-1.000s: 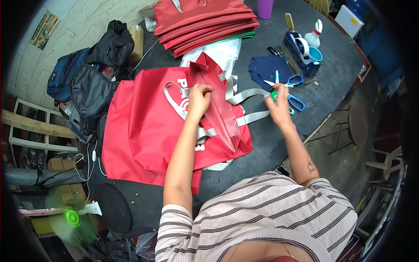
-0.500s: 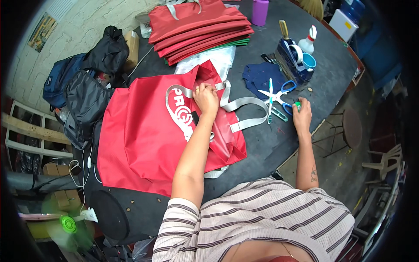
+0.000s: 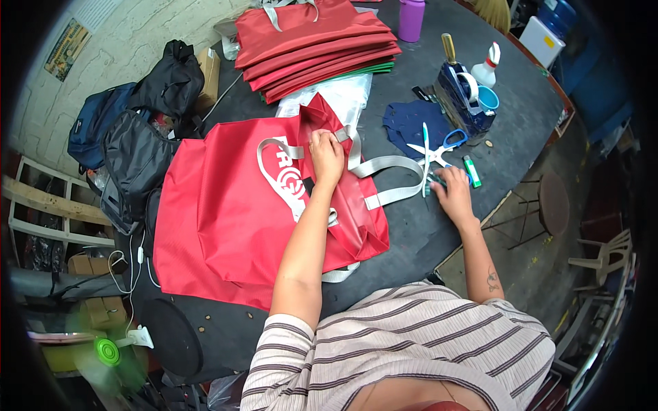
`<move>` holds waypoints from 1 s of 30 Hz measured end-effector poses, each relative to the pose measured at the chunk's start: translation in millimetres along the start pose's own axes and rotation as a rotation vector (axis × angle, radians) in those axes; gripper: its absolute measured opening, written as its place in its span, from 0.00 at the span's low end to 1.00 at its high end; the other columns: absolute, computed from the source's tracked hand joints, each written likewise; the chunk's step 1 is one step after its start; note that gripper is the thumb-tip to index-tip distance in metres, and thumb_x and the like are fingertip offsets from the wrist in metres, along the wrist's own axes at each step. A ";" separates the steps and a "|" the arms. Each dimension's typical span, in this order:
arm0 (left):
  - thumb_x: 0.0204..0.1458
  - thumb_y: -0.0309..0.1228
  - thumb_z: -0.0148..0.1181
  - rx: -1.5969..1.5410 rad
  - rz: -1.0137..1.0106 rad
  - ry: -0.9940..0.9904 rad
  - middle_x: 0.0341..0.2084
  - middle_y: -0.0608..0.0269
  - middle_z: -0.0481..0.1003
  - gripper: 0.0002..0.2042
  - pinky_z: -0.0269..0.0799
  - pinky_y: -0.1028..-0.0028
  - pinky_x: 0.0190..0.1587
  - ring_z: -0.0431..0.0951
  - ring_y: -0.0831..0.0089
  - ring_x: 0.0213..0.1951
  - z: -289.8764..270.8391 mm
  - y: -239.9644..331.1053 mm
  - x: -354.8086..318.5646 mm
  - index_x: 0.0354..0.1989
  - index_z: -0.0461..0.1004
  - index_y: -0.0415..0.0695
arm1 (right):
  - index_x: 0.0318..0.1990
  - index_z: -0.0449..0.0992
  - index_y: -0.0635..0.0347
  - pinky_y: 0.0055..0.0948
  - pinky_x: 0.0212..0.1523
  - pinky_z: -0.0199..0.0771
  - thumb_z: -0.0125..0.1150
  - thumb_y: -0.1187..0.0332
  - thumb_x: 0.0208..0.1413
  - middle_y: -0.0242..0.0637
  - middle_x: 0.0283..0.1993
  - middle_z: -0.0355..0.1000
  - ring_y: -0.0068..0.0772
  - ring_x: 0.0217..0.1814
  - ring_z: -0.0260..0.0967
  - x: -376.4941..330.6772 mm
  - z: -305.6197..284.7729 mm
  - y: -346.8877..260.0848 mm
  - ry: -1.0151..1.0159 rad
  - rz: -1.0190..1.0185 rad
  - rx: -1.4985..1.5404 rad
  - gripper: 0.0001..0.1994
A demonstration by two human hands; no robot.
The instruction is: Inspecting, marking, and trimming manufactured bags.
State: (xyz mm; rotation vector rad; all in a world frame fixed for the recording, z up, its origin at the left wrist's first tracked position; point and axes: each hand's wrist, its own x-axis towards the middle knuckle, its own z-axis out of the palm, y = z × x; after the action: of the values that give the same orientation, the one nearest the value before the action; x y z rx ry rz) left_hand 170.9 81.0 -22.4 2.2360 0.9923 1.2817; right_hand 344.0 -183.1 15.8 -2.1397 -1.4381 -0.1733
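A large red fabric bag (image 3: 226,205) with grey webbing handles and a white print lies on the dark table. At its opening, my left hand (image 3: 327,157) has its fingers curled over the edge, gripping the bag. My right hand (image 3: 454,195) is to the right of the bag, its fingers closed over a small teal tool (image 3: 430,186) that looks like thread snips and is mostly hidden. Just beyond these fingers are blue-handled scissors (image 3: 449,142) with a slim teal-and-white stick (image 3: 425,140) across them. A green lighter (image 3: 472,171) lies beside my right hand.
Folded red bags (image 3: 315,48) are stacked at the back, over clear plastic (image 3: 329,96). Dark blue cloth (image 3: 408,123), a tape dispenser (image 3: 459,96), a spray bottle (image 3: 485,68) and a purple bottle (image 3: 410,20) stand around. Backpacks (image 3: 130,157) and a fan (image 3: 108,351) are on the left.
My right hand has let go of the green lighter, which now lies on the table, and has moved left onto the teal tool. My left hand has stayed at the bag's opening.
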 end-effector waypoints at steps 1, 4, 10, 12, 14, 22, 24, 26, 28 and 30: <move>0.46 0.24 0.51 0.003 -0.004 0.003 0.36 0.52 0.68 0.04 0.62 0.60 0.45 0.68 0.54 0.41 -1.1 -1.5 -1.2 0.30 0.70 0.38 | 0.37 0.71 0.60 0.38 0.44 0.61 0.65 0.66 0.43 0.40 0.37 0.65 0.44 0.42 0.63 2.3 0.2 3.8 -0.008 0.032 0.022 0.14; 0.45 0.23 0.52 0.021 0.013 -0.084 0.37 0.55 0.69 0.02 0.62 0.61 0.46 0.68 0.55 0.43 -1.5 -0.6 -3.3 0.24 0.70 0.39 | 0.31 0.72 0.61 0.39 0.42 0.63 0.66 0.68 0.39 0.41 0.31 0.68 0.46 0.39 0.64 12.7 -10.0 2.3 -0.130 0.112 0.018 0.12; 0.44 0.24 0.56 0.062 -0.060 -0.109 0.38 0.58 0.70 0.01 0.61 0.63 0.48 0.68 0.58 0.44 -3.4 -4.0 -4.8 0.25 0.72 0.40 | 0.32 0.70 0.65 0.48 0.38 0.68 0.54 0.74 0.47 0.51 0.30 0.71 0.55 0.37 0.69 44.1 -43.7 -5.1 -0.165 0.296 -0.147 0.05; 0.44 0.24 0.56 0.053 -0.042 -0.090 0.38 0.58 0.70 0.01 0.61 0.62 0.48 0.68 0.58 0.43 -3.0 -0.5 -5.1 0.25 0.72 0.40 | 0.40 0.66 0.64 0.49 0.38 0.68 0.50 0.76 0.51 0.52 0.37 0.71 0.56 0.37 0.69 63.4 -53.1 -22.8 -0.037 0.190 -0.118 0.08; 0.44 0.23 0.56 0.052 -0.047 -0.089 0.37 0.58 0.70 0.01 0.62 0.63 0.48 0.69 0.58 0.43 -2.6 0.6 -5.5 0.24 0.73 0.40 | 0.41 0.65 0.62 0.47 0.38 0.68 0.49 0.78 0.51 0.49 0.37 0.69 0.56 0.38 0.68 88.6 -39.6 -48.8 0.040 0.154 0.360 0.09; 0.44 0.23 0.56 0.021 -0.040 -0.076 0.36 0.57 0.70 0.01 0.62 0.64 0.46 0.69 0.58 0.42 -4.1 0.6 -5.5 0.24 0.72 0.40 | 0.38 0.70 0.61 0.43 0.38 0.70 0.65 0.70 0.40 0.47 0.36 0.68 0.50 0.38 0.71 147.1 49.0 -117.7 -0.169 -0.328 -0.017 0.16; 0.45 0.23 0.54 0.022 -0.022 -0.056 0.35 0.57 0.69 0.01 0.62 0.63 0.45 0.69 0.58 0.41 -2.2 0.5 -5.9 0.24 0.71 0.39 | 0.35 0.71 0.63 0.42 0.39 0.69 0.68 0.71 0.37 0.43 0.36 0.68 0.49 0.40 0.69 153.0 62.2 -114.2 -0.247 -0.375 -0.143 0.16; 0.45 0.23 0.54 0.036 -0.019 -0.050 0.35 0.56 0.69 0.01 0.62 0.63 0.44 0.68 0.58 0.41 -4.2 1.3 -6.5 0.24 0.70 0.39 | 0.32 0.73 0.61 0.40 0.39 0.67 0.67 0.71 0.36 0.41 0.34 0.68 0.45 0.40 0.69 152.2 67.4 -117.3 -0.204 -0.426 -0.186 0.13; 0.45 0.23 0.54 0.045 -0.026 -0.041 0.35 0.56 0.69 0.01 0.62 0.63 0.44 0.69 0.58 0.40 -4.1 2.0 -6.9 0.24 0.70 0.39 | 0.31 0.76 0.58 0.39 0.41 0.65 0.60 0.70 0.40 0.39 0.34 0.69 0.39 0.40 0.70 150.4 70.8 -120.8 -0.118 -0.464 -0.266 0.08; 0.45 0.23 0.54 0.053 -0.011 -0.037 0.35 0.56 0.69 0.01 0.62 0.63 0.44 0.69 0.58 0.40 -3.8 1.2 -7.2 0.25 0.69 0.39 | 0.30 0.76 0.57 0.38 0.40 0.64 0.58 0.70 0.41 0.38 0.34 0.70 0.38 0.40 0.69 149.5 73.5 -121.7 -0.108 -0.492 -0.278 0.06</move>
State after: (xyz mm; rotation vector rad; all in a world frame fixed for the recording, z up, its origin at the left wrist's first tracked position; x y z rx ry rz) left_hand 165.8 74.8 -24.0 2.2828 1.0348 1.2183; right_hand 284.6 9.8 58.4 -1.9826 -2.0917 -0.4678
